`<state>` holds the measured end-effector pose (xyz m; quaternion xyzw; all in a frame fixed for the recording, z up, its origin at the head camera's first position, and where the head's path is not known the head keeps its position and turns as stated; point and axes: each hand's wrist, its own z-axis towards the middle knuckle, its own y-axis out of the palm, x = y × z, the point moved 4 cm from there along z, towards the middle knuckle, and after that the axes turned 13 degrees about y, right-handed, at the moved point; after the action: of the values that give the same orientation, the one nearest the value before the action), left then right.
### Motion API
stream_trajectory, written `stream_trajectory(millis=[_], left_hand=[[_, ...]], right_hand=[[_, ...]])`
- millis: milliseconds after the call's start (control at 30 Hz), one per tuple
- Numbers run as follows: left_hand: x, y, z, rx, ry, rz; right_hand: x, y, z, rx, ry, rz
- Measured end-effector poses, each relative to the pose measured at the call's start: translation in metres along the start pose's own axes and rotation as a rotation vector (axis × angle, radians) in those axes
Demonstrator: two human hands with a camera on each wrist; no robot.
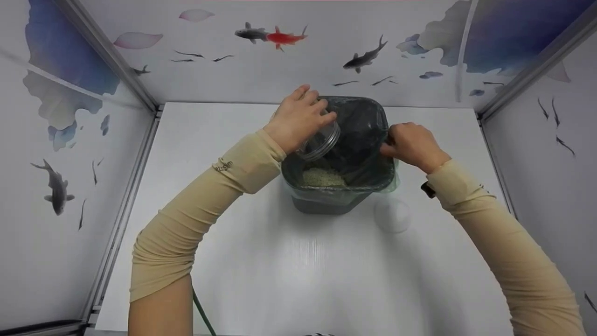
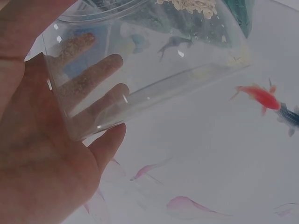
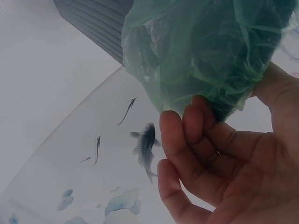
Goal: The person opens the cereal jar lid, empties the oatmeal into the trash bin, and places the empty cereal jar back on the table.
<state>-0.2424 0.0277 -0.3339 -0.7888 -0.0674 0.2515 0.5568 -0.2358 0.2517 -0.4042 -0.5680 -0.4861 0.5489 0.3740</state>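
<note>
My left hand (image 1: 301, 119) holds a clear plastic jar (image 1: 326, 142), tilted over a grey bin (image 1: 322, 205). In the left wrist view, fingers show through the jar wall (image 2: 159, 109). Pale flakes (image 2: 194, 7) appear at the top there; whether they lie inside the jar or behind it I cannot tell. A heap of pale flakes (image 1: 322, 178) lies at the bottom of the bin, on its dark green plastic liner (image 1: 359, 123). At the bin's right rim, my right hand (image 1: 415, 144) grips the folded-over liner, with curled fingers against the green film (image 3: 196, 51).
A round translucent lid (image 1: 392, 215) lies on the white table (image 1: 298, 275), just right of the bin's front. White panels (image 1: 210, 74) printed with fish enclose the back and sides. A green cord (image 1: 203, 310) runs near the left elbow.
</note>
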Motion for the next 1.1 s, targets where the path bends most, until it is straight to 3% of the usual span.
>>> stream_trajectory(millis=[300,767,1100], left_hand=[[0.0035,0.0014,0.0048,-0.029,-0.002,0.072],[0.0035,0.0015,0.0067,-0.100,0.007,0.036],[0.0038,0.0032,0.0080,-0.074,-0.002,0.042]], right_hand=[[0.0007,-0.0012,0.0001,-0.014,0.024,-0.003],[0.0008,-0.0018,-0.0010,-0.011,0.006,0.003],[0.0003,-0.0007,-0.0008,-0.019,-0.008,0.019]])
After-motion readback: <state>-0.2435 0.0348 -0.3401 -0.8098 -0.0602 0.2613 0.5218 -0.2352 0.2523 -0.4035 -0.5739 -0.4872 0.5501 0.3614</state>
